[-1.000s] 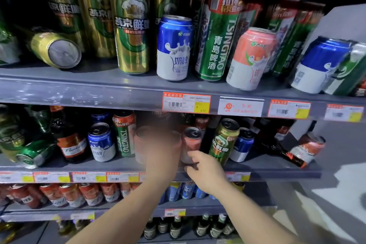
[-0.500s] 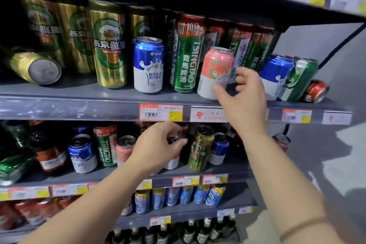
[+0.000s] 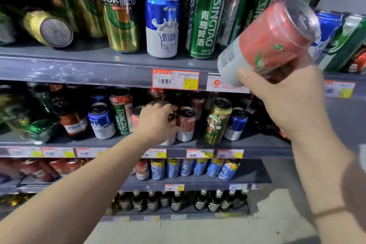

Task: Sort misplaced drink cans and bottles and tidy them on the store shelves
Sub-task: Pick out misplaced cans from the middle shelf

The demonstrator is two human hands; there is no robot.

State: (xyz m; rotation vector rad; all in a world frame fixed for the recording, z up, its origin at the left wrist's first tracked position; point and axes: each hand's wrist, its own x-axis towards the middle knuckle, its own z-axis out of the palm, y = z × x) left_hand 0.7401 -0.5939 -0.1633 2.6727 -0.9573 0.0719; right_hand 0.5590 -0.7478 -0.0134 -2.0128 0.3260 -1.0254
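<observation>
My right hand (image 3: 285,101) grips a pink-and-white can (image 3: 267,41), tilted with its top pointing up and right, lifted in front of the upper shelf (image 3: 79,69). My left hand (image 3: 156,123) reaches onto the middle shelf (image 3: 257,142) and closes around a can there, mostly hidden by my fingers, next to another pink-and-white can (image 3: 186,123). A blue-and-white can (image 3: 162,25) stands on the upper shelf between tall gold-green cans (image 3: 118,10) and a green Tsingtao can (image 3: 208,14).
A gold can (image 3: 49,27) lies on its side at the upper left. Blue and green cans (image 3: 340,39) lean at the upper right. The middle shelf holds mixed cans and bottles, some toppled at the left (image 3: 37,128). Lower shelves carry rows of cans and bottles (image 3: 178,202).
My right hand took the pink-and-white can off the upper shelf and lifted it, tilted. My left hand stayed at the middle shelf, closing on a can there.
</observation>
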